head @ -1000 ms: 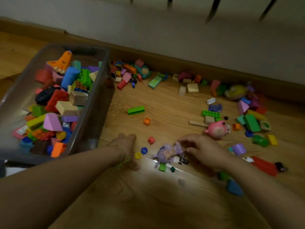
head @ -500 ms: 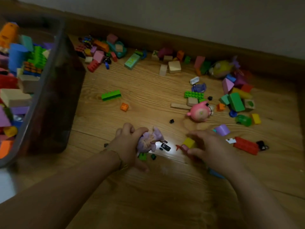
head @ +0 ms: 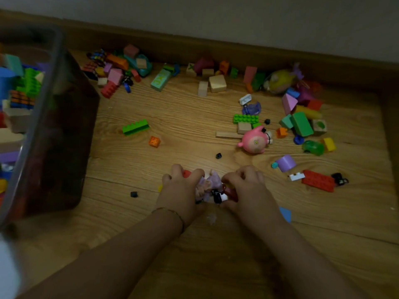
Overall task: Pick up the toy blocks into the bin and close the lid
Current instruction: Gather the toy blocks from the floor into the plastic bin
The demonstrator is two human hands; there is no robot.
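Toy blocks [head: 135, 126], studded plastic, smooth wood; purple doll [head: 210, 182] between hands [head: 181, 190] [head: 248, 190].

Opens over bare floor [head: 185, 108] mid-scene, dotted by a green brick [head: 135, 126], an orange cube [head: 154, 141] and a black bit [head: 218, 156]; closes against the bin wall [head: 64, 137] at left, block heaps [head: 116, 75] at the baseboard [head: 216, 50], toy cluster [head: 302, 124] at right.

The left forearm [head: 121, 251] and the right forearm [head: 291, 244] are both bare, uncovered as far up as I can see from here. A thin gold-coloured bracelet [head: 169, 211] circles the wrist just behind the left hand [head: 181, 197], lying close to the arm. The right hand [head: 246, 190] is bare.
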